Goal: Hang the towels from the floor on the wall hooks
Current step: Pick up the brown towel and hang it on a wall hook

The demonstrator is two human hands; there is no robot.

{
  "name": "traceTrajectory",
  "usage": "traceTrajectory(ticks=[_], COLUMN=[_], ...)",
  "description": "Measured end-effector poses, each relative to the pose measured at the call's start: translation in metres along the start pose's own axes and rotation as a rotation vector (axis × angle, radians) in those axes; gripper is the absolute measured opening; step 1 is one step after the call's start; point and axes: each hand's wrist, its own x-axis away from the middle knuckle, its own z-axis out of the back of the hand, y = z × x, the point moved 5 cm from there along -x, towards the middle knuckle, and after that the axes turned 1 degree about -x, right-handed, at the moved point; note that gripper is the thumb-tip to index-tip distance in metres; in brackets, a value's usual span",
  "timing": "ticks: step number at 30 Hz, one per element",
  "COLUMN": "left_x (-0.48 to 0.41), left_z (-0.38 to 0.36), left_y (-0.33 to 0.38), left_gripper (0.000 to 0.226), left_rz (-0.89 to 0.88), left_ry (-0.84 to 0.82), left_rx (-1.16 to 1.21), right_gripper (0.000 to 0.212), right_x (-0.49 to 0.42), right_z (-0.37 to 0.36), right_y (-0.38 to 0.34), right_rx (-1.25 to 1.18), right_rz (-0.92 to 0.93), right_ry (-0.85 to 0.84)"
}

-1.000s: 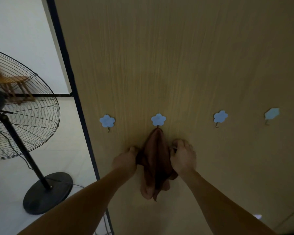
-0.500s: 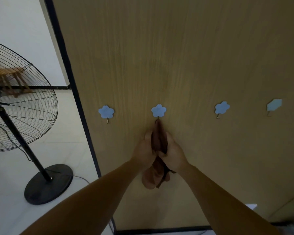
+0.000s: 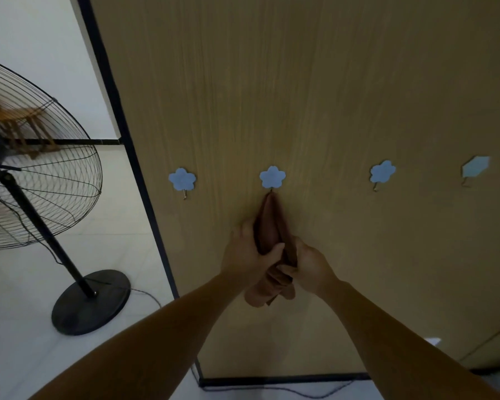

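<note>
brown towel hangs bunched from second hook, both hands' fingers squeezing it

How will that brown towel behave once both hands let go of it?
Likely floppy: the towel bunches into folds between the left hand and right hand. Probably light, since one small hook carries its top. It may slip off if tugged sideways.

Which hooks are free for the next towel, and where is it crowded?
Free: the leftmost hook by the panel's dark edge, and the two hooks right of the brown towel. Crowded: the second hook, where both hands grip it.
</note>
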Motion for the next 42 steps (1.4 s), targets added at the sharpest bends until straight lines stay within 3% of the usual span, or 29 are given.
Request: traceTrajectory(ticks=[6, 9, 12, 14, 16, 18, 20, 22, 25, 30, 34, 37, 40, 42], left_x=[0.004, 0.012, 0.01, 0.012, 0.014, 0.016, 0.012, 0.005, 0.007, 0.02, 0.034, 0.041, 0.031, 0.019], left_z=[-0.027, -0.018, -0.007, 0.001, 0.011, 0.019, 0.017, 0.003, -0.023, -0.029, -0.004, 0.011, 0.021, 0.017], left_y=[-0.025, -0.043, -0.063, -0.082, -0.091, -0.074, -0.043, -0.017, -0.008, -0.045, -0.09, -0.101, -0.058, -0.02], left_gripper=[0.052, 0.046, 0.063, 0.062, 0.053, 0.045, 0.052, 0.064, 0.071, 0.061, 0.029, 0.034, 0.044, 0.054], left_rz=[0.001, 0.079, 0.055, 0.081, 0.127, 0.079, -0.02, -0.087, -0.031, 0.188, 0.279, 0.33, 0.159, 0.037], left_ry=[-0.2, -0.261, -0.385, -0.461, -0.359, -0.126, -0.032, -0.08, -0.125, -0.309, -0.429, -0.309, -0.007, 0.051], left_rx=[-0.142, -0.049, -0.162, -0.318, -0.36, -0.216, -0.047, -0.028, -0.191, -0.314, -0.49, -0.454, -0.214, -0.085], right_gripper=[0.056, 0.047, 0.031, 0.032, 0.032, 0.032, 0.038, 0.054, 0.07, 0.061, 0.05, 0.051, 0.051, 0.053], right_x=[0.013, 0.024, 0.04, 0.047, 0.044, 0.039, 0.029, 0.014, -0.004, -0.005, 0.001, 0.001, 0.003, 0.004], right_z=[-0.009, -0.013, -0.017, -0.011, 0.007, 0.028, 0.037, 0.033, 0.014, -0.002, 0.017, 0.022, 0.017, 0.014], right_y=[0.002, 0.02, 0.057, 0.07, 0.067, 0.049, 0.02, -0.01, -0.034, -0.021, -0.004, 0.0, -0.009, -0.017], right_rx=[-0.063, 0.112, 0.379, 0.333, 0.2, -0.041, -0.295, -0.404, -0.214, -0.183, 0.001, 0.011, -0.05, -0.11], right_rz=[0.018, 0.013, -0.193, -0.354, -0.367, -0.275, -0.138, -0.041, 0.003, -0.08, -0.107, -0.116, -0.113, -0.095], right_ry=[-0.014, -0.153, -0.299, -0.225, 0.057, 0.366, 0.47, 0.388, 0.21, 0.095, 0.18, 0.185, 0.185, 0.233])
